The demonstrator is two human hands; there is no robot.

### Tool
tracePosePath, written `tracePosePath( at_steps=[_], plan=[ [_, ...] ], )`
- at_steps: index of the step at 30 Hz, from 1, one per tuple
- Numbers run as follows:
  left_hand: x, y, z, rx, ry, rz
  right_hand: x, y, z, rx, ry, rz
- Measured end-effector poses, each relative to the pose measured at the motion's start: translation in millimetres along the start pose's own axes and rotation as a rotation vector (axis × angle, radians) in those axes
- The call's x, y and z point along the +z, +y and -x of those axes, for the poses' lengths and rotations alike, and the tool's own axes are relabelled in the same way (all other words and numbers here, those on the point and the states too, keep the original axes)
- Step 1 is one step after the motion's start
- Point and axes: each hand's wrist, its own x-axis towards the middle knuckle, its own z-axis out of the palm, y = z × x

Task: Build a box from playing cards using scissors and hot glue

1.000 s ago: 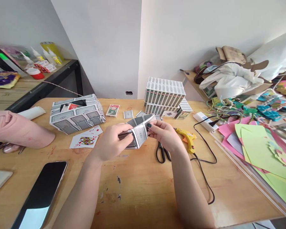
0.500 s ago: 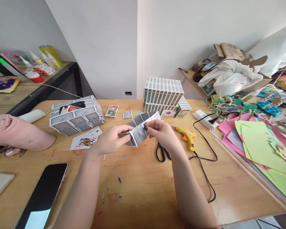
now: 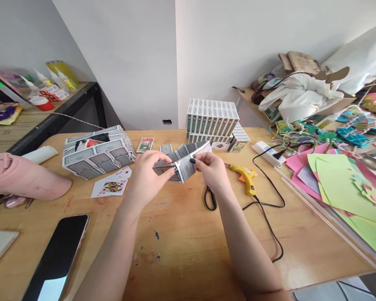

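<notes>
Far left: pink roll [image 3: 34,177], soft cloth-like skin, blunt cylinder. Glossy black phone [image 3: 58,257] flat on the wooden worktop [image 3: 188,255]; a wide swing of the left forearm could knock it.

Next, patterned box [image 3: 98,155], grey-and-white panels in relief, a gap in its top with something red showing. Loose face-up cards [image 3: 110,187] fanned before it: thin, slick, easily scattered by a brushing wrist.

Centre: left hand [image 3: 152,177], grip pinched on the left end of the folded-card piece [image 3: 188,167], which is held above the worktop between both hands. Angular form, crisp edges, ornate grey backs, pale borders. Right hand [image 3: 211,169], thumb-and-finger grip pinching its right side. Uneven pressure could crease a panel or spring a fold loose; whether anything bonds the folds, can't tell.

Behind, stacked card packs [image 3: 212,119], neat ribbed block; a forward shove might topple it.

Right: yellow glue gun [image 3: 246,179], moulded plastic, near the right wrist. Hot or not, can't tell; if hot, a careless brush could burn. Its looping black cord [image 3: 271,234] could snag that forearm.
</notes>
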Motion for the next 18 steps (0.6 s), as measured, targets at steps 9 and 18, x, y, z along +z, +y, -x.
tracePosePath(
  at_steps=[9, 18],
  plan=[
    [14.9, 8, 3, -0.217, 0.117, 0.062, 22, 13, 2, -0.055, 0.233, 0.011],
    [14.2, -1, -3, -0.383, 0.083, 0.326, 32, 19, 4, -0.122, 0.324, 0.054]
  ],
)
